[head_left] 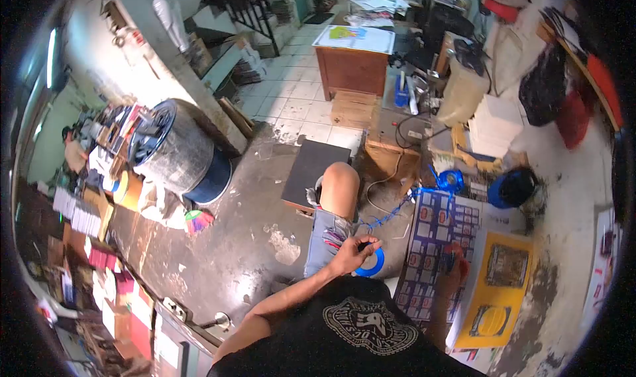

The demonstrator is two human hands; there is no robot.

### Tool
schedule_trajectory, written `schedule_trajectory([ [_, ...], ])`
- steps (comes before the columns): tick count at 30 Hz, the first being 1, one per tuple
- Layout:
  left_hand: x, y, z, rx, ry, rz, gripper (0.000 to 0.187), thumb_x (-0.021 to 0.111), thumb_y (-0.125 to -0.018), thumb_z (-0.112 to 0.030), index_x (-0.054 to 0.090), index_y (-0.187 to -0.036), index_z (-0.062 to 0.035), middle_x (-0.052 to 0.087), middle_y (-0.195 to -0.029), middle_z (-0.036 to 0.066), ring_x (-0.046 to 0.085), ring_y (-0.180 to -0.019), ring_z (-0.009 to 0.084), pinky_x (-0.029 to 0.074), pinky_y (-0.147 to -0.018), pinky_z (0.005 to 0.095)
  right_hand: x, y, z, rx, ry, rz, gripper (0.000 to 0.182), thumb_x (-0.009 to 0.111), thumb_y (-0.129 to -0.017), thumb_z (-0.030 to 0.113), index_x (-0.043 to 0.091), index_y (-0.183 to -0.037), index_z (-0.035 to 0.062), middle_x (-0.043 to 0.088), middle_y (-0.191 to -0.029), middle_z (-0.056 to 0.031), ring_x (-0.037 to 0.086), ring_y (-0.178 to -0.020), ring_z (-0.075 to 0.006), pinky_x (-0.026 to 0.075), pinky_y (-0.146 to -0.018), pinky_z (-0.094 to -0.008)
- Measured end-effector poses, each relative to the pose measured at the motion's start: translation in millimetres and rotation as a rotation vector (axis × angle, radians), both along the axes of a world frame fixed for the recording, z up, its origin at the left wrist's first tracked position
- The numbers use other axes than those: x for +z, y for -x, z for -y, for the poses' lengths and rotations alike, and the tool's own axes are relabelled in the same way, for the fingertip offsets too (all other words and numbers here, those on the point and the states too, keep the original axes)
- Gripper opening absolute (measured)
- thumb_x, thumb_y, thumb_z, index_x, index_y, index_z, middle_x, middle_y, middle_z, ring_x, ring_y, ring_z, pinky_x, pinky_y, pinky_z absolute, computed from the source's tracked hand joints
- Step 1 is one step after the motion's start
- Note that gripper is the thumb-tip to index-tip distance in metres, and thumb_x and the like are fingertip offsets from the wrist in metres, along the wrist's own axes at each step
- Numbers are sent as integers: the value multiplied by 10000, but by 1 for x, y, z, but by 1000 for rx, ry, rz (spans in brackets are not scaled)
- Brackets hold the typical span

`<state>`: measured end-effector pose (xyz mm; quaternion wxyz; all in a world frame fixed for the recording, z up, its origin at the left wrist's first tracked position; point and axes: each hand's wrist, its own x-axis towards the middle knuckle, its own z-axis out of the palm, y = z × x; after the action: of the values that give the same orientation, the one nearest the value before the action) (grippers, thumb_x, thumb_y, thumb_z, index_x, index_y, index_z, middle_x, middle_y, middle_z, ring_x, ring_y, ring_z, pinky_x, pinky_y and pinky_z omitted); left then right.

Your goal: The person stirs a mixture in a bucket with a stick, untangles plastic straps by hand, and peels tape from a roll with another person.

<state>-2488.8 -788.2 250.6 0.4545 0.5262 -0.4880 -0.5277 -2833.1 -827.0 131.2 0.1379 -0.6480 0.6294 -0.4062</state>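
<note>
My left hand (352, 254) is closed at the upper edge of a blue ring (370, 271), which looks like a tape roll, beside my bent knee (341, 181). On the right, my right hand (454, 266) is over a purple printed sheet (416, 264); it is dark and blurred, and its fingers cannot be made out. Next to that sheet lies a yellow and white printed piece (478, 311) with two dark-framed pictures. A twisted blue strip (391, 215) runs from near my knee to a blue coil (450, 180) at the sheet's top edge.
A dark-topped box (318, 173) stands beyond my knee. At left is a large drum (175, 155) with items on top. A wooden desk (351, 69) stands ahead. A blue round container (513, 187) and a white stack (495, 125) are at right. Another person (74, 153) is at far left.
</note>
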Motion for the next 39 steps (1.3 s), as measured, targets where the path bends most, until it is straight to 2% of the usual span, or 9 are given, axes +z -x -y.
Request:
schedule_trajectory([
  [1,0,-2,-1,52,-14,-23,180,593,-921,-185,624,-930,-8,519,-728,-58,437,-663,34,379,-575,214,-13,-1,-4,-10,-56,232,555,612,-833,194,448,-1352,84,553,-1177,-161,515,-1092,-304,362,-951,-438],
  [3,0,-6,1,96,-29,-69,190,589,-924,-194,610,-906,-6,516,-750,-70,443,-675,24,382,-586,202,-13,6,1,-64,-164,155,551,614,-827,191,453,-1342,82,548,-1190,-174,497,-1136,-318,354,-966,-444],
  [6,13,-3,-1,147,0,-65,170,589,-925,-180,621,-921,-13,529,-763,-70,440,-682,19,376,-584,190,56,-23,-15,-194,-218,-512,518,608,-829,145,457,-1316,53,535,-1218,-166,482,-1164,-299,358,-993,-390],
  [9,20,4,-6,142,74,54,161,601,-910,-149,617,-936,9,584,-779,-28,489,-693,49,411,-611,215,49,-32,-6,183,-169,192,493,590,-842,97,452,-1311,31,513,-1263,-146,497,-1141,-244,400,-967,-363],
  [12,24,15,-4,33,227,196,154,621,-879,-100,617,-965,28,647,-859,133,605,-759,144,477,-673,276,122,-92,-17,553,-226,310,473,647,-817,73,507,-1268,55,589,-1180,-139,601,-1007,-217,490,-852,-336],
  [16,38,16,-4,-83,257,255,144,623,-871,-84,623,-968,23,648,-880,134,624,-751,180,491,-672,283,141,-129,-21,652,-375,495,434,660,-817,78,549,-1234,32,648,-1086,-78,628,-905,-148,489,-787,-267],
  [22,35,14,-6,-59,283,237,157,618,-870,-88,623,-977,27,651,-911,154,647,-784,266,505,-686,324,145,-136,-22,636,-262,322,276,731,-755,111,688,-1024,65,697,-838,-73,646,-760,-135,481,-676,-253],
  [34,37,8,-5,61,366,200,146,608,-874,-108,619,-972,0,654,-915,154,641,-851,278,494,-736,346,133,-155,-27,581,78,60,271,690,-755,89,676,-1005,-14,682,-815,-139,632,-697,-162,474,-621,-277],
  [39,39,7,-2,198,429,179,144,593,-884,-119,610,-952,7,641,-887,156,632,-832,299,490,-726,351,135,-164,-22,599,-127,189,381,673,-759,68,615,-1118,-45,666,-961,-165,630,-851,-168,501,-687,-298],
])
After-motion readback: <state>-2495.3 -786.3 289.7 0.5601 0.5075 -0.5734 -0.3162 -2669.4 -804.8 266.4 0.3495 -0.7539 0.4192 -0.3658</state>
